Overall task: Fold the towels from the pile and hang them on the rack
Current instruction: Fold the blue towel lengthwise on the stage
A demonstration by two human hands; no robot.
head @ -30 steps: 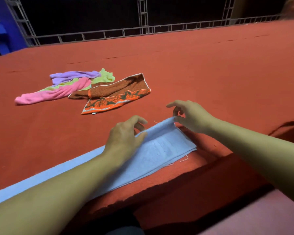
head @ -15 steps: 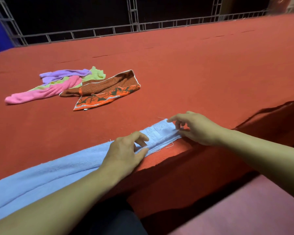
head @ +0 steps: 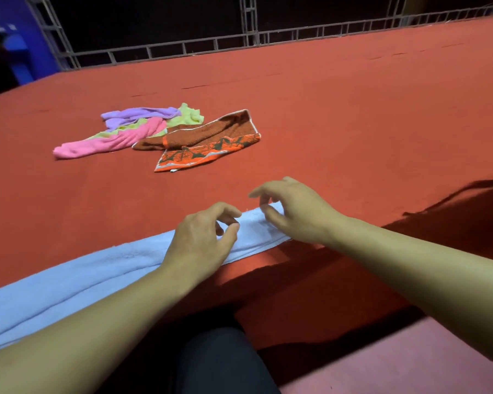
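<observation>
No readable text in view.

Nothing here carries a word, label, brand or number that can be made out. The orange-and-brown towel (head: 208, 143) left of centre in the frame bears only a woven leaf-like pattern, no lettering. Pale marks on the blue wall (head: 0, 27) at the upper left are too blurred to read.

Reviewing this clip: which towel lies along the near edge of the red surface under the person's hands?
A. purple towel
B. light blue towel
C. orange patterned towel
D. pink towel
B: the light blue towel stretches along the near edge beneath the left hand and right hand; the others lie in the pile farther back.
</observation>
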